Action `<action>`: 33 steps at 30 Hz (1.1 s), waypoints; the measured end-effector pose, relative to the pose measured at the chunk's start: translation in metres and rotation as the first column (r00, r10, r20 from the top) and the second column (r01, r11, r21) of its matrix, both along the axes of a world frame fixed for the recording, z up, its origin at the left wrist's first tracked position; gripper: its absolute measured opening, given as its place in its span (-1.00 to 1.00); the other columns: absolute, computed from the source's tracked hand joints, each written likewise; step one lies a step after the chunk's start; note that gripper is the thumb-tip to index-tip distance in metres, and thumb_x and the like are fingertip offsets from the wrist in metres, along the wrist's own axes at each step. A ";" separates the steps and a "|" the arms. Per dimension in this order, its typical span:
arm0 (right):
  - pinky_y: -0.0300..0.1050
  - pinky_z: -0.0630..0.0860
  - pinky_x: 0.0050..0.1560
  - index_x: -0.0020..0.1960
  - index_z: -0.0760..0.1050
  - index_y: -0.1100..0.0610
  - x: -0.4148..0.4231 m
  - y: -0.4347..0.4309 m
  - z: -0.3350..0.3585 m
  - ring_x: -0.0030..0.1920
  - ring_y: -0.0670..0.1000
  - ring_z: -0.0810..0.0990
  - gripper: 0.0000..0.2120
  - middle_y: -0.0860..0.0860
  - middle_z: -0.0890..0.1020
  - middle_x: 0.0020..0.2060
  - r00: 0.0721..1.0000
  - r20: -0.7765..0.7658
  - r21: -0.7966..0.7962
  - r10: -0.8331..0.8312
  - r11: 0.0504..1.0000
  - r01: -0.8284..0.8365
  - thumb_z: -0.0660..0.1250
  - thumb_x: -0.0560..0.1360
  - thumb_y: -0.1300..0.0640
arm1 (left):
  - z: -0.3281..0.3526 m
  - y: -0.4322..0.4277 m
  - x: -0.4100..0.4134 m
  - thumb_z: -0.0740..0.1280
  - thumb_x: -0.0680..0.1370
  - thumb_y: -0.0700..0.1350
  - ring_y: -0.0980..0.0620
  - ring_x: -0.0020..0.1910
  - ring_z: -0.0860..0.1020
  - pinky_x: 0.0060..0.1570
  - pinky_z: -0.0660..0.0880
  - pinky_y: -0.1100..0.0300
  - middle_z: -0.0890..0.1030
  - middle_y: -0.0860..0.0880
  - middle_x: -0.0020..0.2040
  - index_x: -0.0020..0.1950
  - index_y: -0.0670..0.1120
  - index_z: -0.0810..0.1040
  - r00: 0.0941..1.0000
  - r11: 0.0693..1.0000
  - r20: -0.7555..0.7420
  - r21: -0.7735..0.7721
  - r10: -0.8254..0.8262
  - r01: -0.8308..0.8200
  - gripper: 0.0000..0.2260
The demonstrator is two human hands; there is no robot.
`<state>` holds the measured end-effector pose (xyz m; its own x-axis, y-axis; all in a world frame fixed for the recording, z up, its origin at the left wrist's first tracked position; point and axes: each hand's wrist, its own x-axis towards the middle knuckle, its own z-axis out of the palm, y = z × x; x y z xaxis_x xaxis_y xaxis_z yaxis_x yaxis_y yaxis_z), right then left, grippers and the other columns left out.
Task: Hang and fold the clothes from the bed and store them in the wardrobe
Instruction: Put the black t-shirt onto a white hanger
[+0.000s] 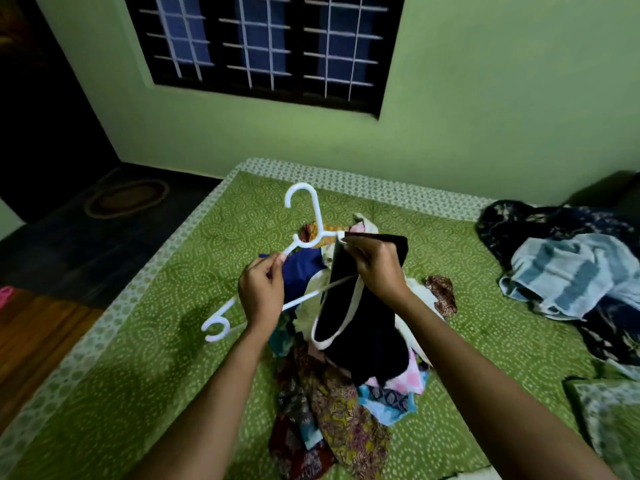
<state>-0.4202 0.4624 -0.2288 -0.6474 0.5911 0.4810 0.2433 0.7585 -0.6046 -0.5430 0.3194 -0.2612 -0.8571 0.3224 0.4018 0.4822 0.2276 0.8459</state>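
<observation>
On my feed both hands are raised above the pile of clothes point(332, 410), which lies in the middle of the green patterned bed point(138, 375). My left hand point(261, 292) is over the pile's left edge, thumb and fingertips pinching one shoulder arm of a white hanger point(318, 211) whose hook points up and away from the pile. My right hand point(377, 268) is directly over the pile, fingers curled tight on the top edge of a black garment point(360, 334) with white trim. The garment hangs from that grip down onto the pile, and the hanger's other arm meets its opening just beside my right fingers. A second white hook point(212, 319) shows left of the pile, below my left hand. Well right of the pile lie a blue striped towel point(568, 271) and dark floral cloth point(519, 220).
</observation>
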 end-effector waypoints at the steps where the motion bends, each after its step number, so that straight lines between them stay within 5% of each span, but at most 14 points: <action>1: 0.01 0.57 -0.10 0.02 0.65 0.21 0.000 -0.004 0.011 -0.06 0.11 0.67 -0.83 0.14 0.70 -0.09 0.999 -0.029 -0.002 -0.015 1.000 0.015 0.34 0.48 0.24 | 0.009 -0.003 -0.004 0.32 0.55 -0.19 -0.16 -0.17 0.59 -0.23 0.38 0.14 0.66 -0.22 -0.15 -0.01 -0.26 0.66 1.000 0.999 0.007 0.045 0.003 -0.004 -0.83; 9: -0.03 0.47 -0.07 0.18 0.47 0.20 0.000 -0.018 0.081 -0.07 0.12 0.59 -0.77 0.13 0.65 -0.08 0.990 -0.045 0.015 -0.135 0.991 0.136 0.29 0.54 0.19 | 0.063 -0.022 -0.017 0.33 0.53 -0.15 -0.02 -0.23 0.55 -0.24 0.49 0.02 0.65 -0.18 -0.16 0.02 -0.27 0.65 0.991 0.964 -0.067 0.232 -0.118 0.130 -0.79; 13: -0.02 0.36 -0.04 0.11 0.58 0.30 0.002 -0.019 0.103 0.05 0.20 0.43 -0.78 0.21 0.51 -0.04 0.973 0.121 0.235 -0.198 0.958 0.165 0.29 0.55 0.20 | 0.071 -0.032 -0.018 0.35 0.52 -0.24 -0.02 -0.27 0.54 -0.29 0.46 0.08 0.64 -0.18 -0.19 0.03 -0.30 0.64 0.983 0.960 -0.113 0.223 -0.145 0.167 -0.83; 19: -0.03 0.30 0.13 0.29 0.42 0.15 0.000 -0.030 0.117 0.03 0.11 0.43 -0.64 0.12 0.47 0.01 0.916 0.389 0.267 -0.097 0.964 -0.011 0.18 0.59 -0.04 | 0.070 -0.036 -0.025 0.34 0.53 -0.26 0.36 -0.26 0.54 -0.18 0.48 0.22 0.63 -0.06 -0.13 0.06 -0.30 0.62 0.987 0.937 -0.027 0.313 -0.157 0.158 -0.83; 24: -0.10 0.07 -0.09 0.32 0.43 0.06 -0.004 -0.040 0.116 -0.06 0.01 0.25 -0.66 0.05 0.33 -0.12 0.917 0.375 0.279 -0.137 0.960 0.030 0.09 0.63 -0.01 | 0.074 -0.035 -0.024 0.38 0.50 -0.24 0.01 -0.06 0.55 -0.08 0.55 0.04 0.57 -0.05 -0.07 0.07 -0.24 0.63 0.987 0.946 -0.003 0.283 -0.161 0.155 -0.82; 28: -0.09 0.04 -0.10 0.35 0.42 0.02 -0.005 -0.047 0.116 -0.03 0.03 0.29 -0.65 0.03 0.34 -0.13 0.905 0.390 0.285 -0.168 0.957 0.054 0.09 0.62 -0.01 | 0.082 -0.035 -0.002 0.42 0.43 -0.13 -0.04 -0.11 0.47 -0.09 0.36 0.25 0.51 -0.10 -0.12 -0.13 -0.20 0.59 0.972 0.966 -0.235 0.248 -0.010 0.070 -0.86; 31: -0.06 0.09 -0.05 0.36 0.42 -0.01 -0.008 -0.046 0.118 0.08 0.12 0.38 -0.65 0.08 0.39 -0.10 0.900 0.391 0.283 -0.194 0.956 0.083 0.10 0.62 -0.01 | 0.072 -0.026 0.015 0.43 0.43 -0.06 0.02 -0.24 0.54 -0.19 0.49 0.15 0.58 -0.05 -0.23 -0.20 -0.17 0.61 0.907 0.919 -0.246 0.116 -0.341 0.377 -0.83; 33: -0.05 0.13 0.01 0.36 0.42 -0.02 -0.010 -0.044 0.120 0.10 0.14 0.40 -0.65 0.11 0.45 -0.05 0.898 0.392 0.262 -0.199 0.960 0.098 0.11 0.62 -0.01 | 0.065 -0.016 0.024 0.42 0.44 -0.03 -0.04 -0.13 0.59 -0.07 0.53 0.11 0.63 -0.08 -0.12 -0.05 -0.19 0.64 0.867 0.871 -0.138 0.048 -0.478 0.488 -0.77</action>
